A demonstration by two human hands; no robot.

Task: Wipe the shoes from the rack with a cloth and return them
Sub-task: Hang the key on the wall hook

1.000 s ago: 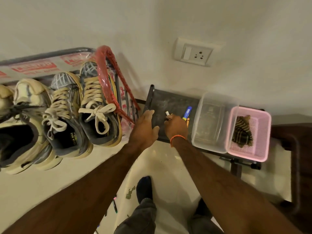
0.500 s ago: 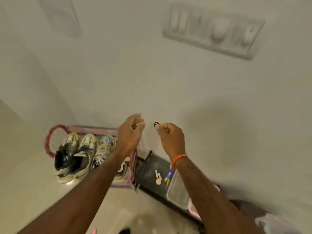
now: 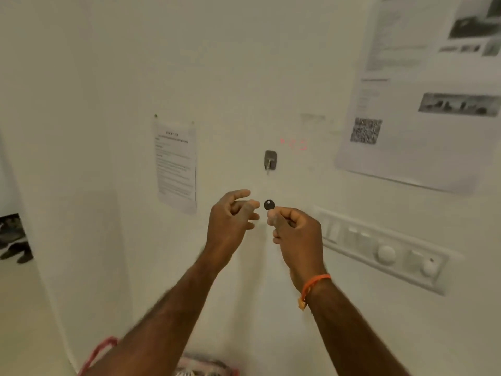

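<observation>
The right hand (image 3: 294, 229) pinched a small black disc (image 3: 269, 204) below a hook (image 3: 270, 160). The left hand (image 3: 230, 221) was loosely curled, empty. No shoe wiped yet; next, probably hang it.

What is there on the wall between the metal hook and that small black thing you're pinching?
Nothing: in the head view, only bare wall separates the metal hook from the small black thing pinched by the right hand.

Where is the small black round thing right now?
Head view, centre: the black disc is pinched in the right hand, just below the wall hook.
</observation>
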